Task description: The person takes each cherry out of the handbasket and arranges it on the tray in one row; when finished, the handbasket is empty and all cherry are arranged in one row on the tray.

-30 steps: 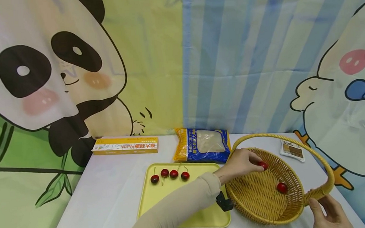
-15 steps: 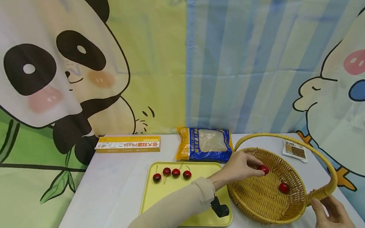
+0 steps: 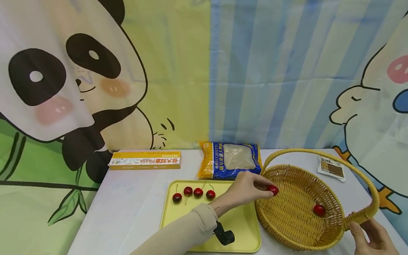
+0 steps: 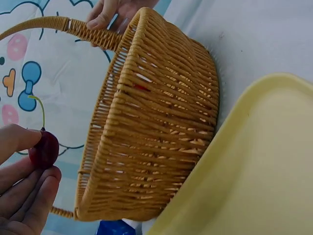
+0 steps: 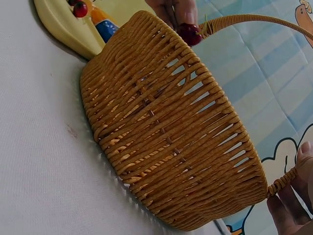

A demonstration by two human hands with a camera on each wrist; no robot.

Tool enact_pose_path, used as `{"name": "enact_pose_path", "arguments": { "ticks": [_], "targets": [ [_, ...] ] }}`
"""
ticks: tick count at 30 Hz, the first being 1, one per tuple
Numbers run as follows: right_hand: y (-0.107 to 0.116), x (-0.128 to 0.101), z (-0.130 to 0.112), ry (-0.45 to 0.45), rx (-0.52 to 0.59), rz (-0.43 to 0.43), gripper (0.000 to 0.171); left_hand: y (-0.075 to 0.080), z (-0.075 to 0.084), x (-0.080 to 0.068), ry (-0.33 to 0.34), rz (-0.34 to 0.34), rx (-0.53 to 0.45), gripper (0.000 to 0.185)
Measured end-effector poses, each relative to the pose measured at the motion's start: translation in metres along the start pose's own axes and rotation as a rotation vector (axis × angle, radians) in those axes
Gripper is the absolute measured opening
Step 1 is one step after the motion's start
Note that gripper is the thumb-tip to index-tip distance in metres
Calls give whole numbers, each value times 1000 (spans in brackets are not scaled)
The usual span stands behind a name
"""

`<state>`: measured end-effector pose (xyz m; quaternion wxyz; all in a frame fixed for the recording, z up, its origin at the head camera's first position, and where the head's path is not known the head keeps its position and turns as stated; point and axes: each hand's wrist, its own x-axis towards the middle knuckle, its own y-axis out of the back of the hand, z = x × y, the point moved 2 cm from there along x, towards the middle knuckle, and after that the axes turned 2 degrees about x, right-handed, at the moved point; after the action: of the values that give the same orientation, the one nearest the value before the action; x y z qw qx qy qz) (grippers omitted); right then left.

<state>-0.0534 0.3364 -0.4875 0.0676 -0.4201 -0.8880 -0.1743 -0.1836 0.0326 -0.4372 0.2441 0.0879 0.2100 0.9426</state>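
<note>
Our left hand [image 3: 245, 188] pinches a cherry [image 3: 273, 190] above the wicker basket's [image 3: 296, 231] rim; our right hand [image 3: 373, 240] grips its handle [image 3: 364, 211].

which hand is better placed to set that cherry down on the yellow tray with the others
The left hand. It already pinches the cherry over the basket rim nearest the yellow tray, where four cherries lie. The right hand is at the basket handle's base, on the far side.

Right of the flat yellow plastic tray [image 3: 239, 223] holding four small red cherries [image 3: 193, 192]: round woven wicker basket [image 3: 297, 239], one red cherry [image 3: 318, 210] inside; behind both, long yellow pasta box [image 3: 144, 161] left of blue-and-yellow noodle bag [image 3: 230, 164].
</note>
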Motion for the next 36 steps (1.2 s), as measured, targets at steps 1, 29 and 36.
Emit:
{"name": "enact_pose_path", "arguments": {
  "ticks": [1, 29, 36],
  "targets": [
    [0, 0, 0, 7, 10, 4, 44, 3, -2, -1, -1, 2, -5, 25],
    [0, 0, 0, 44, 42, 4, 43, 82, -87, -30, 82, -81, 27, 27],
    [0, 1, 1, 37, 39, 6, 43, 91, -94, -28, 92, -155, 105, 29]
  ]
}}
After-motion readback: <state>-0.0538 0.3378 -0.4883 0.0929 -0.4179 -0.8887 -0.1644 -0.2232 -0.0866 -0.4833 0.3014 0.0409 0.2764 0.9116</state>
